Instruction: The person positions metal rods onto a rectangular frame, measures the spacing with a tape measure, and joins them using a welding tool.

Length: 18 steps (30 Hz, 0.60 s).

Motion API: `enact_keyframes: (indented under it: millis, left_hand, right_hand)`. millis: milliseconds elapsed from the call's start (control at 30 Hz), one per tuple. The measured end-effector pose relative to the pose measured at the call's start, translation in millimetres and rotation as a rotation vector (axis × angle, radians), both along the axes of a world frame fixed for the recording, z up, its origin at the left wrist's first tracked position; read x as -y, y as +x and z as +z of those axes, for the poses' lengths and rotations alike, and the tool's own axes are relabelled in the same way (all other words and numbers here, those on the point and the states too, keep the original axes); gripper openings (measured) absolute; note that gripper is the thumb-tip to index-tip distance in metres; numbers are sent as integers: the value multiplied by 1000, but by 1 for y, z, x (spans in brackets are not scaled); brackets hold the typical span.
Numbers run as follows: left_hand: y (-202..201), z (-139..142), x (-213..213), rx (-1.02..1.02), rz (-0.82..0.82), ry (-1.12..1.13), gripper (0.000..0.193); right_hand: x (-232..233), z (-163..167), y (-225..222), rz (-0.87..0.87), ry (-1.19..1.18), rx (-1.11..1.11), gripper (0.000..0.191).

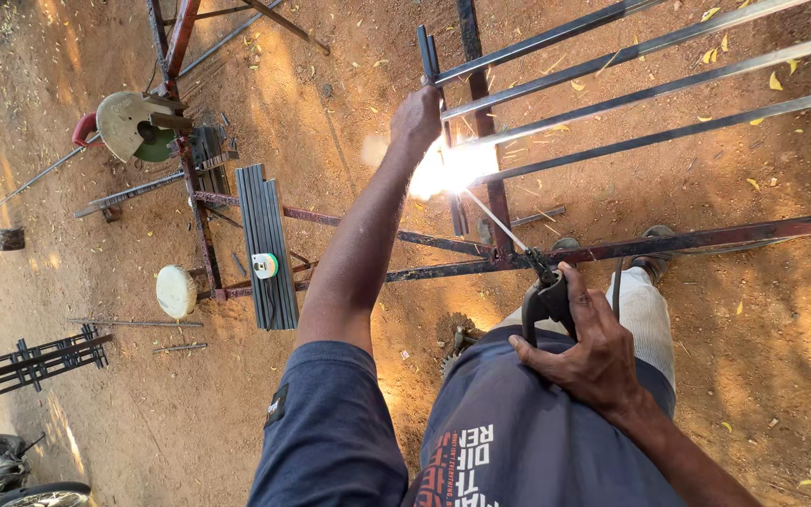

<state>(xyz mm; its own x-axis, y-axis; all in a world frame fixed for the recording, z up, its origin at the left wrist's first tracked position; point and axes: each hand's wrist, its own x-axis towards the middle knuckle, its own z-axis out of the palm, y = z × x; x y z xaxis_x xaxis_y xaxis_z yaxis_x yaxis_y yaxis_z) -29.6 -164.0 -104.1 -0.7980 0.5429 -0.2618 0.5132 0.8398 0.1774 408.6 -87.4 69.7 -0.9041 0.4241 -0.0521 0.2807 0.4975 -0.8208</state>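
Item: welding work on a metal grille, seen from the head camera over red dirt ground.

Left hand (416, 117): fingers closed around the end upright of the grille (612, 84), arm stretched out, just above the bright arc (448, 167).

Right hand (593, 352): clamped on the rod holder (546, 291), held low against the thigh; the thin welding rod (495, 223) runs up from it to the arc.

Grille: long parallel steel bars joined at one end, lying across a rusty steel frame (706, 239) raised off the ground. Judged heavy, stiff, not fragile; edges likely sharp and the joint hot, so a grip well away from the arc, as the left hand has it, looks soundest.

Rod: thin, slightly springy, hot at the tip; best handled only through the holder.

Nearby: cut-off saw (133, 124) with a round guard, a stack of dark bars (269, 244), a small tape measure (265, 266) on it, a pale round disc (176, 291), a finished grille piece (30, 361), part of a motorbike (2, 469).
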Motion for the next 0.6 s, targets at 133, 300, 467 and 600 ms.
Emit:
enact_keyframes:
  millis: [133, 300, 467, 600]
  left_hand:
    - [-3, -4, 0, 20, -2, -10, 27]
    - [-2, -6, 6, -17, -80, 78, 27]
    - [-2, -8, 10, -51, -75, 190, 25]
    - [-5, -11, 11, -101, -98, 177, 24]
  right_hand:
    - [1, 0, 2, -2, -1, 19, 115]
    - [2, 1, 1, -6, 18, 34, 115]
    - [0, 0, 0, 1, 3, 52, 115]
    - [-3, 2, -2, 5, -3, 56, 115]
